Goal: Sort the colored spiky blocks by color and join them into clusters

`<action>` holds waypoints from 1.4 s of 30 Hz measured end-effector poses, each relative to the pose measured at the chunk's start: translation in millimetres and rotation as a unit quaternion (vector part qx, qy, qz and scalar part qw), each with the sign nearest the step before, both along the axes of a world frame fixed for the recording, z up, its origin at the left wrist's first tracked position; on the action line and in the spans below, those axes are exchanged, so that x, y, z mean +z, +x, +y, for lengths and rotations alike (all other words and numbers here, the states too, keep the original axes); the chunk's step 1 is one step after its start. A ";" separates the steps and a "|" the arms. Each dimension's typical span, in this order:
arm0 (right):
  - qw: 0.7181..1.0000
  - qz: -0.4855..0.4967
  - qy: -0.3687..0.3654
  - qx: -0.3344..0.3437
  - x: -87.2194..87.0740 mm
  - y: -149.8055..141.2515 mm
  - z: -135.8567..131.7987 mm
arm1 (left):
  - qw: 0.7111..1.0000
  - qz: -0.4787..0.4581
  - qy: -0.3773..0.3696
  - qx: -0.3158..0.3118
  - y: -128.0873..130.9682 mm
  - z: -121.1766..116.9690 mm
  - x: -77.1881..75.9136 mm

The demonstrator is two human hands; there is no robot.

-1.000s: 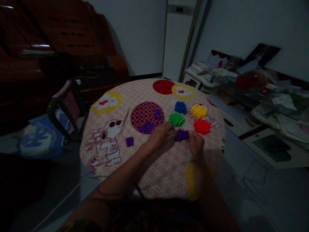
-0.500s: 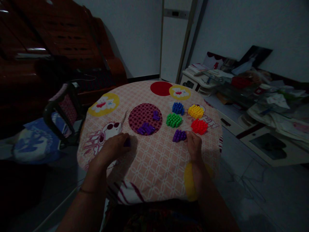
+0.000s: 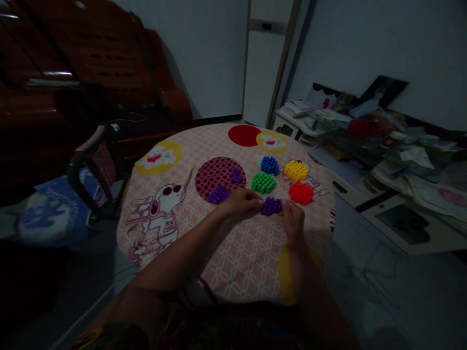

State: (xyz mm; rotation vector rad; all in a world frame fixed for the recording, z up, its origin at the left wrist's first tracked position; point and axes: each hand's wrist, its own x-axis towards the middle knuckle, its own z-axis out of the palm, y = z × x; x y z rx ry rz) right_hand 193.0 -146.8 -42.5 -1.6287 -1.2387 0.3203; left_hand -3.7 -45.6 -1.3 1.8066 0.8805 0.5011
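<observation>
A small cluster of purple plastic pegs (image 3: 271, 206) stands on the table between my two hands. My right hand (image 3: 293, 217) is closed, with thumb and fingers against the cluster's right end. At its left end is my left hand (image 3: 243, 202), its fingers pinched on a small purple piece mostly hidden by them. Loose purple pieces (image 3: 219, 194) lie left of my left hand, with a smaller group (image 3: 236, 176) behind. Beyond the cluster stand a green peg cluster (image 3: 263, 183), a blue one (image 3: 269, 166), a yellow one (image 3: 296, 170) and a red one (image 3: 300, 193).
A patterned cloth covers the round table (image 3: 233, 262). To the left are a chair (image 3: 95, 165) and a wooden bench (image 3: 109, 63). A cluttered low cabinet (image 3: 404, 218) runs along the right, and a tall white unit (image 3: 263, 73) stands at the back.
My left hand has moved right and slightly forward, from the table's left side to the purple cluster, bringing a purple piece. My right hand stays at the cluster's right end.
</observation>
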 end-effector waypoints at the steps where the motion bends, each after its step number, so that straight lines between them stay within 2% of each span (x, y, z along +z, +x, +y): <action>1: 1.000 -0.002 -0.001 -0.002 0.1 0.2 -0.1 | 1.000 0.003 -0.011 0.004 7.8 3.4 -6.4; 5: 1.000 -0.009 0.002 0.004 -0.3 1.6 -0.1 | 0.999 -0.001 -0.040 0.022 23.5 8.1 -22.0; 12: 1.000 0.000 0.004 0.013 -0.7 1.3 0.6 | 0.998 -0.005 -0.046 0.046 27.5 3.2 -27.3; 15: 1.000 0.002 0.001 0.012 -0.2 0.9 0.0 | 0.998 0.012 -0.025 0.051 29.1 0.3 -25.9; 18: 1.000 0.004 0.000 0.011 0.3 1.1 -0.5 | 0.997 0.033 0.044 0.060 27.7 -1.2 -18.6; 21: 1.000 0.005 -0.004 0.008 0.7 1.1 -0.6 | 0.988 0.057 0.122 0.075 16.9 2.7 -3.8; 24: 1.000 0.010 -0.005 0.007 0.6 0.6 -0.5 | 0.972 0.101 0.187 0.105 -6.2 11.2 14.7; 28: 1.000 0.006 0.005 0.010 -0.8 0.7 0.0 | 0.917 0.243 0.280 0.147 -43.0 17.3 31.5; 31: 1.000 0.000 0.011 0.011 -1.5 1.3 0.5 | 0.893 0.334 0.282 0.112 -61.2 13.9 30.2; 33: 1.000 0.002 0.010 0.011 -1.2 1.5 0.6 | 0.887 0.354 0.281 0.093 -68.0 11.2 23.3; 38: 1.000 0.003 0.001 0.008 0.2 1.2 -0.3 | 0.887 0.333 0.306 0.091 -77.7 12.7 6.8; 42: 1.000 0.006 0.002 0.004 0.3 0.6 -0.1 | 0.897 0.309 0.302 0.090 -81.6 14.1 10.5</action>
